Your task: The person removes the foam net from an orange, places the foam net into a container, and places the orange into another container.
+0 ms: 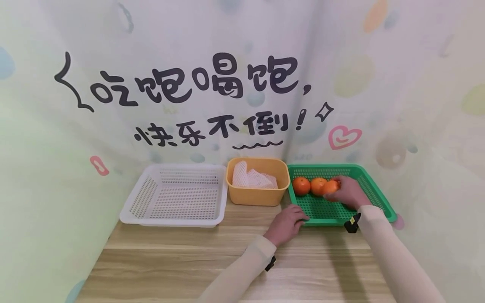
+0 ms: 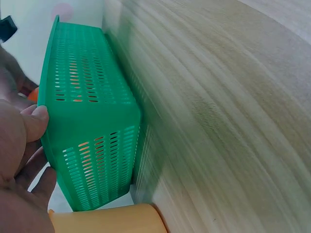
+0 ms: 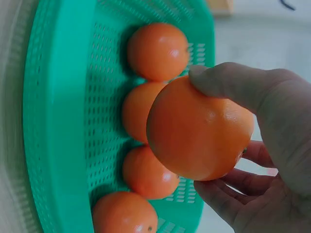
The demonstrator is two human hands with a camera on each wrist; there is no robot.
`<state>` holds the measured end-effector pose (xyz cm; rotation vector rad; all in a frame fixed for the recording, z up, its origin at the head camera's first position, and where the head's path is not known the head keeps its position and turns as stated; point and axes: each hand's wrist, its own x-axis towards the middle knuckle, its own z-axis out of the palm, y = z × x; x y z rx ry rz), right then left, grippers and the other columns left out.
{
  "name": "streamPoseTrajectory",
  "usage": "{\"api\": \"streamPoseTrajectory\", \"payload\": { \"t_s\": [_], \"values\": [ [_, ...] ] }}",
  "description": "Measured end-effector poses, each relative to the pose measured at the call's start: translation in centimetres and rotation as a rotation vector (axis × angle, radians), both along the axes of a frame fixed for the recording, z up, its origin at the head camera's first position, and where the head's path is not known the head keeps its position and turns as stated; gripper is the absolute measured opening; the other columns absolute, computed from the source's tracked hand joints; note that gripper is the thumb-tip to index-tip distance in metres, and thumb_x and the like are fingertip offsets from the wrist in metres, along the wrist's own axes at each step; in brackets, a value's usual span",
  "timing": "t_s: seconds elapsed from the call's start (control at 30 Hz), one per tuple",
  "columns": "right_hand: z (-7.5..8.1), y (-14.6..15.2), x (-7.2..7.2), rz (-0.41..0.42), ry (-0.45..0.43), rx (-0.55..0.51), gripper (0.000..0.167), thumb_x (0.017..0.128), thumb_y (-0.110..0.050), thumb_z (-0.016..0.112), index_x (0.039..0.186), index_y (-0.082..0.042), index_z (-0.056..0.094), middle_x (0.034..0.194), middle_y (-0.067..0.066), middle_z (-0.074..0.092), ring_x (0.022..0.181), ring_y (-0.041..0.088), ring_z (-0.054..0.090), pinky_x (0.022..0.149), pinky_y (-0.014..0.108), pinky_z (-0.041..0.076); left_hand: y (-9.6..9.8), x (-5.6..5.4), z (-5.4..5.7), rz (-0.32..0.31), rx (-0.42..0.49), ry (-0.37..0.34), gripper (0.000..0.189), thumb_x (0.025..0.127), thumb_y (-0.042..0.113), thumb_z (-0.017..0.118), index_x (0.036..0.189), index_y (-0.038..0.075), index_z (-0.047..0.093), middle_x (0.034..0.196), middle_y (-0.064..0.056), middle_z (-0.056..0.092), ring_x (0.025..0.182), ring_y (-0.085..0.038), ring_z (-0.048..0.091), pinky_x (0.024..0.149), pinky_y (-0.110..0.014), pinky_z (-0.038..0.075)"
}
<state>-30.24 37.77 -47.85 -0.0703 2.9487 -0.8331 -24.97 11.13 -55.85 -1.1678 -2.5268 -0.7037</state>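
Observation:
My right hand [image 1: 350, 192] grips an orange [image 3: 199, 128] between thumb and fingers, raised above the green basket [image 1: 329, 221]. Below it in the right wrist view, several more oranges lie in a row in the basket, one of them this orange [image 3: 158, 52] at the top. The head view shows an orange [image 1: 301, 186] by the basket's left wall; my right hand and its fruit hide others. My left hand [image 1: 286, 224] touches the basket's near left corner, its thumb [image 2: 36, 122] at the rim in the left wrist view.
Beside the green basket stands a yellow bin [image 1: 257, 197] with white foam net sleeves [image 1: 251, 179] inside. Further left is a white perforated basket [image 1: 130, 214]. All three containers stand along the wall at the back of the wooden table [image 1: 182, 261].

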Motion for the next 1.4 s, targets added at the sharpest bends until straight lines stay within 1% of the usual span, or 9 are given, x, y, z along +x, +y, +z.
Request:
{"api": "streamPoseTrajectory", "payload": {
  "t_s": [0.2, 0.27, 0.37, 0.47, 0.6, 0.77, 1.1, 1.33, 1.4],
  "values": [
    [-1.3, 0.5, -1.3, -0.034, -0.104, 0.119, 0.076, 0.082, -0.031, 0.078, 0.139, 0.011, 0.05, 0.127, 0.033, 0.062, 0.088, 0.034, 0.06, 0.069, 0.038, 0.055, -0.1, -0.2, -0.1, 0.008, 0.007, -0.049, 0.019, 0.098, 0.016, 0.07, 0.114, 0.021, 0.079, 0.114, 0.009, 0.074, 0.117, -0.009, 0.061, 0.103, -0.016, 0.049],
    [-1.7, 0.7, -1.6, -0.031, -0.134, 0.184, 0.078, 0.082, -0.035, 0.078, 0.137, 0.012, 0.05, 0.127, 0.035, 0.061, 0.09, 0.036, 0.061, 0.071, 0.041, 0.056, -0.1, -0.2, -0.2, 0.008, 0.004, -0.056, 0.019, 0.098, 0.016, 0.07, 0.114, 0.021, 0.079, 0.114, 0.009, 0.074, 0.117, -0.008, 0.061, 0.103, -0.016, 0.049],
    [-2.1, 0.9, -1.8, -0.025, -0.181, 0.231, 0.084, 0.081, -0.039, 0.08, 0.136, 0.016, 0.048, 0.126, 0.039, 0.059, 0.094, 0.042, 0.063, 0.075, 0.048, 0.057, -0.2, -0.3, -0.2, 0.006, -0.004, -0.06, 0.02, 0.098, 0.017, 0.07, 0.114, 0.022, 0.079, 0.114, 0.01, 0.074, 0.118, -0.008, 0.06, 0.102, -0.015, 0.049],
    [-2.5, 1.1, -1.8, -0.031, -0.22, 0.22, 0.076, 0.081, -0.038, 0.082, 0.128, 0.016, 0.055, 0.121, 0.038, 0.062, 0.095, 0.043, 0.064, 0.076, 0.051, 0.058, -0.1, -0.3, -0.1, -0.001, -0.015, -0.069, 0.02, 0.098, 0.017, 0.069, 0.115, 0.023, 0.079, 0.114, 0.011, 0.075, 0.119, -0.008, 0.06, 0.103, -0.015, 0.049],
    [-3.2, 1.5, -1.9, -0.067, -0.254, 0.166, 0.062, 0.082, -0.031, 0.084, 0.119, 0.014, 0.061, 0.118, 0.035, 0.063, 0.093, 0.039, 0.063, 0.073, 0.047, 0.057, 0.0, -0.3, 0.1, -0.009, -0.025, -0.075, 0.02, 0.098, 0.018, 0.07, 0.115, 0.024, 0.079, 0.115, 0.011, 0.075, 0.119, -0.007, 0.06, 0.103, -0.014, 0.048],
    [-4.0, 1.7, -2.0, -0.077, -0.243, 0.168, 0.06, 0.08, -0.029, 0.086, 0.116, 0.012, 0.063, 0.115, 0.032, 0.065, 0.091, 0.038, 0.061, 0.073, 0.046, 0.056, 0.2, -0.3, 0.4, -0.015, -0.043, -0.063, 0.02, 0.098, 0.021, 0.07, 0.116, 0.026, 0.079, 0.116, 0.012, 0.074, 0.119, -0.006, 0.06, 0.103, -0.013, 0.047],
    [-3.9, 1.4, -2.0, -0.06, -0.257, 0.144, 0.065, 0.081, -0.028, 0.086, 0.123, 0.014, 0.059, 0.118, 0.033, 0.064, 0.093, 0.039, 0.061, 0.077, 0.05, 0.057, 0.0, -0.3, 0.8, -0.013, -0.058, -0.094, 0.021, 0.098, 0.022, 0.07, 0.117, 0.026, 0.078, 0.117, 0.011, 0.074, 0.119, -0.005, 0.059, 0.102, -0.012, 0.048],
    [-3.9, 1.2, -2.5, -0.025, -0.262, 0.123, 0.07, 0.084, -0.028, 0.081, 0.132, 0.014, 0.052, 0.123, 0.033, 0.06, 0.096, 0.038, 0.059, 0.081, 0.05, 0.055, -0.3, -0.6, 0.8, -0.016, -0.12, -0.048, 0.023, 0.098, 0.024, 0.071, 0.12, 0.028, 0.077, 0.118, 0.014, 0.073, 0.119, -0.004, 0.059, 0.098, -0.011, 0.05],
    [-3.9, 1.2, -2.6, -0.018, -0.264, 0.132, 0.065, 0.086, -0.027, 0.078, 0.131, 0.014, 0.052, 0.121, 0.032, 0.061, 0.094, 0.037, 0.058, 0.08, 0.049, 0.055, -0.3, -0.6, 0.7, -0.017, -0.123, -0.05, 0.023, 0.098, 0.024, 0.07, 0.12, 0.028, 0.077, 0.118, 0.013, 0.073, 0.119, -0.005, 0.059, 0.098, -0.012, 0.05]
  ]
}}
